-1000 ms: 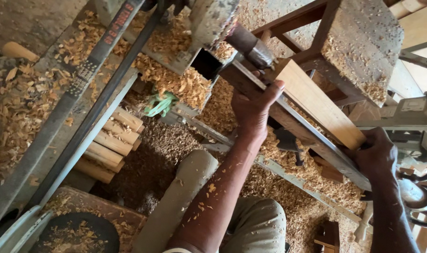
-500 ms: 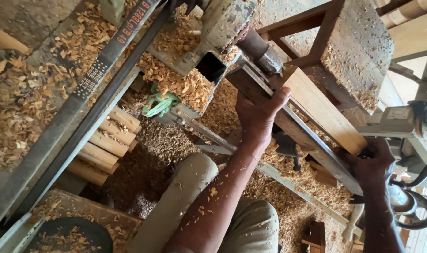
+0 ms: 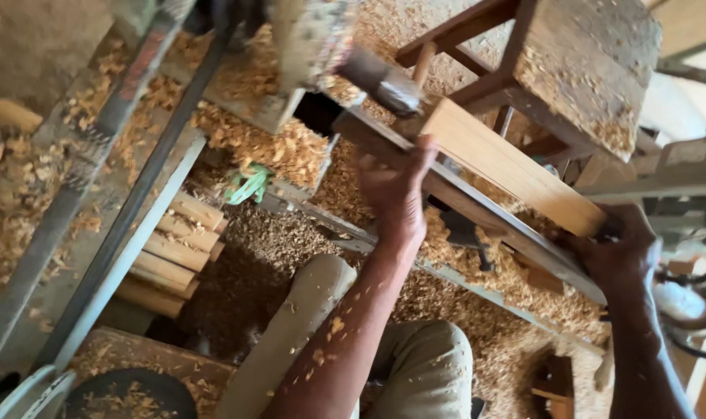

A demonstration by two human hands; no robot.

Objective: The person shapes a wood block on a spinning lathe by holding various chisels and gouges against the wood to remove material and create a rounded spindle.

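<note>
Two hands are on the job, and both sit closer to the square wooden blank point(image 3: 512, 167) than they did a second ago. We see our left hand point(image 3: 395, 190), just right of the frame's centre, with fingers spread and curled upward against the long steel rest bar point(image 3: 477, 209) that runs diagonally below the blank; a second back it lay lower on that bar, so it has slid up toward the drive end. Our right hand point(image 3: 620, 248), at the right edge, is wrapped around something at the blank's lower end, where the pale wood meets the tail of the machine; what exactly it clenches is hidden by the fingers, and we cannot tell whether it is the wood itself or a handle behind it.

The blank itself lies tilted from upper centre down to the right, its upper end meeting the grey metal spindle point(image 3: 384, 81), which is blurred. We judge it seated between the lathe's centres, and the shift of hands reads as steadying it there.

Around us, shavings point(image 3: 283, 147) heap on the bed, a green scrap point(image 3: 248, 185) lies left of centre, and a stack of cut sticks point(image 3: 174, 252) sits lower left. A wooden stool point(image 3: 593, 62) stands upper right.
</note>
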